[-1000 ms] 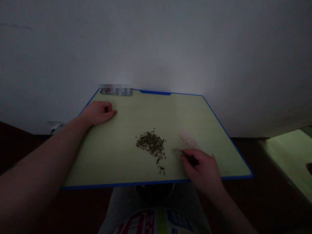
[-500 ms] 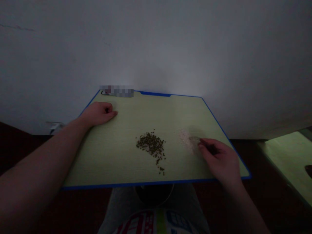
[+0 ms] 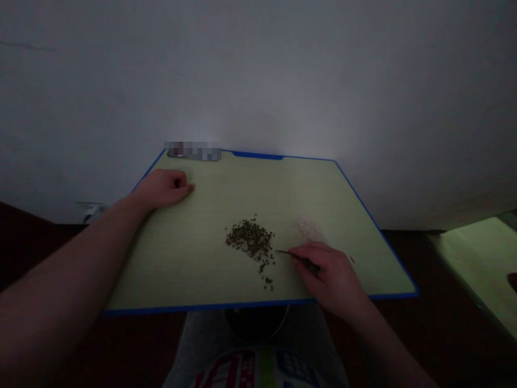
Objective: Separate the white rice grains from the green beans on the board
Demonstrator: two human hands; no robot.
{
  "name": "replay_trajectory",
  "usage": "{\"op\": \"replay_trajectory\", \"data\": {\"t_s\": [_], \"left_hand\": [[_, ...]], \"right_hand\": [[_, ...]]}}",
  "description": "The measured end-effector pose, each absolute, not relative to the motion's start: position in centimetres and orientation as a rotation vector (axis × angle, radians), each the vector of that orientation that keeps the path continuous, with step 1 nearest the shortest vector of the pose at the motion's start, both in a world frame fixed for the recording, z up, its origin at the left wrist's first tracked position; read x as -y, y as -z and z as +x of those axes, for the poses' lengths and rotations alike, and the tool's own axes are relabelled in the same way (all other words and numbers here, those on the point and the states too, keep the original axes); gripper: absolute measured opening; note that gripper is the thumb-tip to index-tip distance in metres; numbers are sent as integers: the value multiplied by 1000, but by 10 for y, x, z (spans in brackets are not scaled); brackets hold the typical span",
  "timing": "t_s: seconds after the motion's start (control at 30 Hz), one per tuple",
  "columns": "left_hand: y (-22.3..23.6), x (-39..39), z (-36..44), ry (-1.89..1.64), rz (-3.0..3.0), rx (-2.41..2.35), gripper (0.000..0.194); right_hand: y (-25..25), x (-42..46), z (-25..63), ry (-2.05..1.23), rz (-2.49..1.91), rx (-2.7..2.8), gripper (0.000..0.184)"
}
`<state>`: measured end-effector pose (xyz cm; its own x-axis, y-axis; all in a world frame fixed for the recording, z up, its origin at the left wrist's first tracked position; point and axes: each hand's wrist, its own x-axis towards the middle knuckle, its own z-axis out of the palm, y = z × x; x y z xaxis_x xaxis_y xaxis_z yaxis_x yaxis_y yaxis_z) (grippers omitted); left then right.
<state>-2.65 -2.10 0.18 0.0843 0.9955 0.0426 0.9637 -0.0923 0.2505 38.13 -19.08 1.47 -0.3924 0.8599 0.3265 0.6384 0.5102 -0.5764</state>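
My right hand [image 3: 329, 275] is closed on a thin pair of tweezers [image 3: 285, 251], its tips pointing left. Those tips are close to the right edge of a loose pile of small dark green-brown beans or seeds [image 3: 250, 237]; whether they touch any, I cannot tell. Just beyond the right hand's knuckles lies a patch of pale, rice-like grains [image 3: 309, 227]. My left hand [image 3: 163, 187] rests on the left part of a light board with a blue rim [image 3: 226, 188], curled into a loose fist. Nothing shows in its fingers.
A small brown bit [image 3: 353, 260] lies on the board right of my right hand. At the far left corner is a blurred-out item [image 3: 197, 152]. Behind stands a pale wall [image 3: 258, 70]. A dark round container [image 3: 256, 321] sits below the front edge, between my legs.
My right hand has moved left with the tweezers, from the pale grains to the edge of the dark pile. The small brown bit now shows. My left hand stays put.
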Motion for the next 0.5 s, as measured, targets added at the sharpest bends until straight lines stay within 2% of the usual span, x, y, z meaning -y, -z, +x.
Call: {"op": "replay_trajectory", "data": {"t_s": [0.5], "left_hand": [[-5, 23, -23, -231, 2175, -2058, 36]], "right_hand": [[-16, 202, 390, -599, -1067, 2215, 21]]}}
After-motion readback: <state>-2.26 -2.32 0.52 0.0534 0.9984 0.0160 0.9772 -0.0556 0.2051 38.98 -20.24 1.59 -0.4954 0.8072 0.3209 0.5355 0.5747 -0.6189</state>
